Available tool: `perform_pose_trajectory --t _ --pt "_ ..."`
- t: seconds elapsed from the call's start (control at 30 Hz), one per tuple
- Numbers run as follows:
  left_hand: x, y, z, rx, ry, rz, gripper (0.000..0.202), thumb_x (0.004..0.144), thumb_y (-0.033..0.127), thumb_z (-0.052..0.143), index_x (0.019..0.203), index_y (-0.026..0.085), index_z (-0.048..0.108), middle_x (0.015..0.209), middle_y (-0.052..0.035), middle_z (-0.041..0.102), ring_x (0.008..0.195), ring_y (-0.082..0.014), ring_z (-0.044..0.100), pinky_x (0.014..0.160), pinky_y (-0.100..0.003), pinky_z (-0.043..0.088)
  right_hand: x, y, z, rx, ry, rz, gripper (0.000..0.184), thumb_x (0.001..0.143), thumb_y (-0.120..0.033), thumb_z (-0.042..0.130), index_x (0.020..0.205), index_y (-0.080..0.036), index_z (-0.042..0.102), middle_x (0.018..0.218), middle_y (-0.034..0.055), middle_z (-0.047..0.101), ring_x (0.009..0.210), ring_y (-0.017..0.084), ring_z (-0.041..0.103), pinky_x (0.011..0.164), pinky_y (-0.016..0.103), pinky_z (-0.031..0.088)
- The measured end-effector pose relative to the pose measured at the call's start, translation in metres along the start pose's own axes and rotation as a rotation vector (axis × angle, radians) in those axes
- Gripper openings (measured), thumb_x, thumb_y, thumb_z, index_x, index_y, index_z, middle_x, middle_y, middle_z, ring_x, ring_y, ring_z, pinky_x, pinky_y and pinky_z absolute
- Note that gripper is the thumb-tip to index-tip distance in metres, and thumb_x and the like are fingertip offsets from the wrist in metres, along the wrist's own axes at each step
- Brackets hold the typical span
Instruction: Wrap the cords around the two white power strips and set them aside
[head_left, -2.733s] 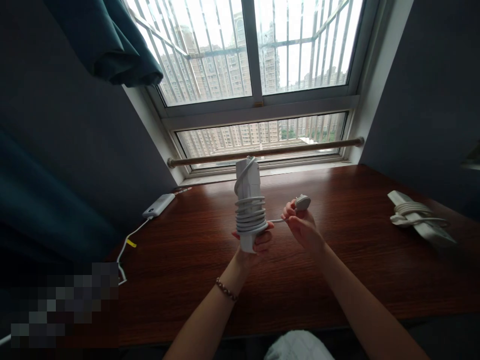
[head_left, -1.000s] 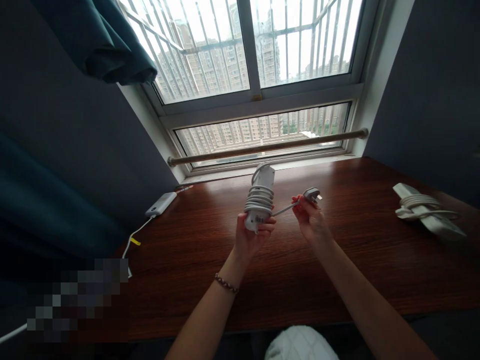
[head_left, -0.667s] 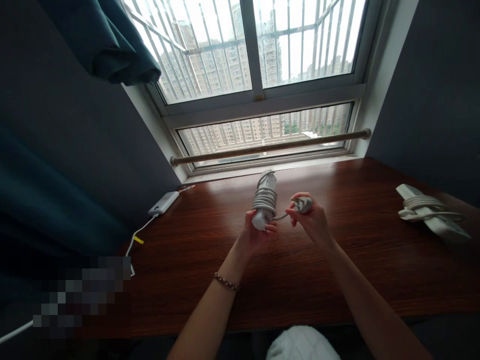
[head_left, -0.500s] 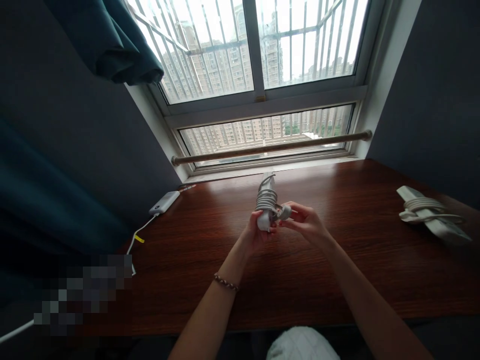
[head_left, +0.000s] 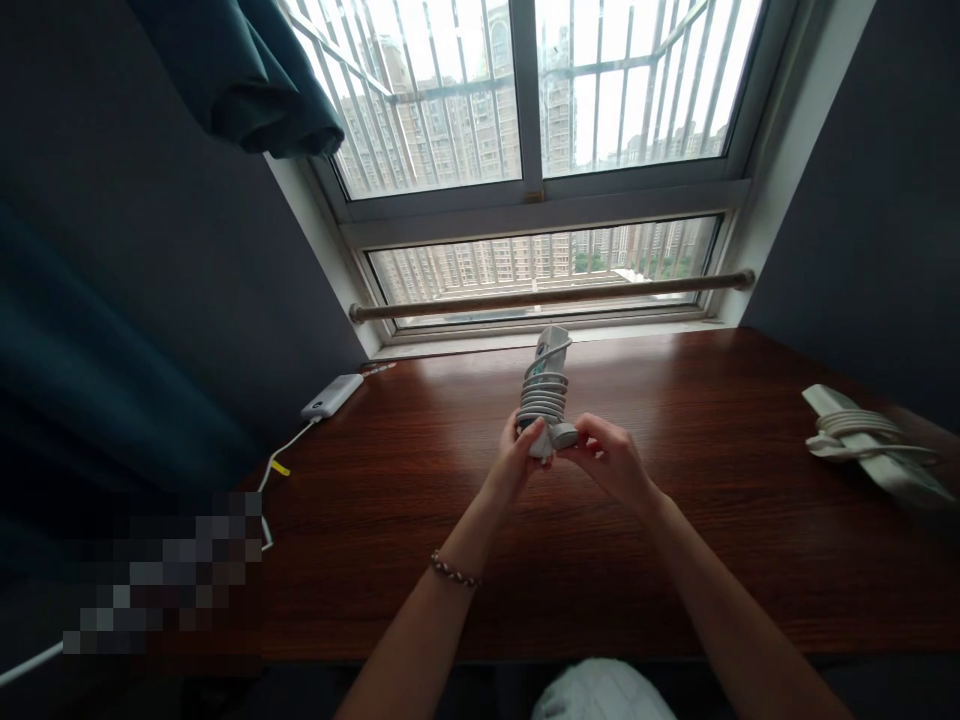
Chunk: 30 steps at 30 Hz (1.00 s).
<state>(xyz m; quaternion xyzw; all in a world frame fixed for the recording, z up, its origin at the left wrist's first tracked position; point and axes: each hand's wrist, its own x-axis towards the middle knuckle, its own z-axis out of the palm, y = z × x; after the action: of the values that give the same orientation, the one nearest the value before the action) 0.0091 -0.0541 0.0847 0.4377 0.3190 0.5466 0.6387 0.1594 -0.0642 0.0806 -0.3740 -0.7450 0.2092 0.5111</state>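
A white power strip [head_left: 553, 345] is held up over the middle of the table, its grey-white cord [head_left: 543, 397] wound round it in several loops. My left hand [head_left: 517, 455] grips the near end of the strip, with the thumb on top. At that same end, the fingers of my right hand [head_left: 609, 455] are closed on the cord's plug [head_left: 563, 435], which sits against the strip's right side. The fingertips under the strip are partly hidden.
Another white power strip [head_left: 862, 430] with a wrapped cord lies at the table's right. On the left, a white power bank [head_left: 332, 396] has a white cable [head_left: 271, 470] running toward a blurred patch. Behind the brown table [head_left: 375, 560] are a window and a rail [head_left: 555, 298].
The strip's far end has tilted up and slightly right, showing more of its face. My right hand has brought the plug in against the strip's near end. The view has shifted slightly.
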Motion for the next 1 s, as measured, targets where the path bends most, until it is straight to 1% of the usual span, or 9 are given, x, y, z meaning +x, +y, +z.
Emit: perform_pose_trajectory --t 0.17,0.33,0.4,0.53,0.6,0.67,0.8,0.87,1.0 --pt "0.001 -0.005 0.000 -0.008 -0.028 0.046 0.050 0.066 0.043 0.063 0.103 0.019 0.041 0.074 0.0013 0.053 0.047 -0.0063 0.047 0.038 -0.019 0.036 -0.001 0.001 0.003 -0.114 0.071 -0.034 0.024 0.072 -0.035 0.062 0.065 -0.018 0.046 0.060 -0.0038 0.044 0.053 0.007 0.041 0.050 0.020 0.036" --pt "0.002 -0.017 0.000 0.010 0.008 0.079 0.044 0.071 0.044 0.059 0.103 0.020 0.039 0.074 0.0018 0.052 0.046 -0.0059 0.046 0.037 -0.019 0.037 -0.004 -0.004 0.009 -0.246 0.211 -0.067 0.022 0.075 -0.036 0.058 0.066 -0.017 0.049 0.061 -0.0024 0.048 0.052 0.007 0.042 0.051 0.020 0.037" --pt "-0.001 -0.019 0.002 0.040 0.031 0.104 0.045 0.072 0.043 0.058 0.106 0.021 0.039 0.078 0.0011 0.052 0.050 -0.0062 0.047 0.038 -0.018 0.038 -0.006 -0.006 0.013 -0.273 0.267 -0.036 0.022 0.075 -0.036 0.058 0.066 -0.017 0.051 0.060 -0.0021 0.049 0.052 0.008 0.043 0.052 0.020 0.038" --pt "-0.008 -0.020 0.007 0.094 0.076 0.125 0.054 0.070 0.041 0.061 0.115 0.025 0.036 0.087 0.0000 0.054 0.058 -0.0077 0.051 0.040 -0.017 0.039 -0.009 -0.005 0.018 -0.230 0.360 0.095 0.023 0.072 -0.038 0.061 0.066 -0.017 0.052 0.059 -0.0020 0.051 0.053 0.008 0.046 0.050 0.020 0.039" --pt "-0.009 -0.022 0.007 0.095 0.084 0.123 0.055 0.069 0.041 0.062 0.116 0.026 0.036 0.088 -0.0003 0.054 0.059 -0.0079 0.051 0.040 -0.016 0.039 -0.010 -0.003 0.018 -0.152 0.344 0.166 0.023 0.071 -0.038 0.062 0.067 -0.017 0.053 0.059 -0.0025 0.051 0.053 0.009 0.048 0.049 0.020 0.040" --pt "-0.007 -0.026 0.005 0.068 0.087 0.112 0.051 0.070 0.042 0.060 0.113 0.024 0.038 0.087 -0.0007 0.053 0.058 -0.0075 0.050 0.040 -0.016 0.039 -0.009 0.001 0.018 -0.046 0.280 0.225 0.023 0.070 -0.039 0.062 0.068 -0.018 0.052 0.056 -0.0037 0.049 0.049 0.008 0.047 0.046 0.020 0.039" --pt "-0.003 -0.032 0.003 -0.052 0.105 0.063 0.045 0.071 0.045 0.059 0.104 0.019 0.043 0.084 -0.0019 0.052 0.057 -0.0078 0.049 0.040 -0.017 0.039 -0.005 0.006 0.015 0.151 0.160 0.279 0.026 0.070 -0.041 0.061 0.077 -0.018 0.054 0.055 -0.0045 0.049 0.044 0.008 0.045 0.042 0.020 0.038" --pt "-0.002 -0.032 0.004 -0.125 0.100 0.037 0.042 0.071 0.045 0.059 0.099 0.018 0.044 0.080 -0.0014 0.051 0.055 -0.0073 0.048 0.040 -0.018 0.039 -0.004 0.007 0.014 0.191 0.148 0.278 0.028 0.070 -0.043 0.061 0.081 -0.017 0.055 0.057 -0.0031 0.051 0.046 0.009 0.048 0.042 0.021 0.040" --pt "-0.003 -0.028 0.006 -0.197 0.113 -0.029 0.040 0.070 0.045 0.059 0.093 0.017 0.044 0.067 0.0027 0.046 0.046 -0.0048 0.042 0.039 -0.018 0.036 -0.003 0.006 0.015 0.136 0.205 0.254 0.030 0.071 -0.045 0.058 0.082 -0.017 0.056 0.071 0.0023 0.057 0.052 0.011 0.053 0.044 0.023 0.043"
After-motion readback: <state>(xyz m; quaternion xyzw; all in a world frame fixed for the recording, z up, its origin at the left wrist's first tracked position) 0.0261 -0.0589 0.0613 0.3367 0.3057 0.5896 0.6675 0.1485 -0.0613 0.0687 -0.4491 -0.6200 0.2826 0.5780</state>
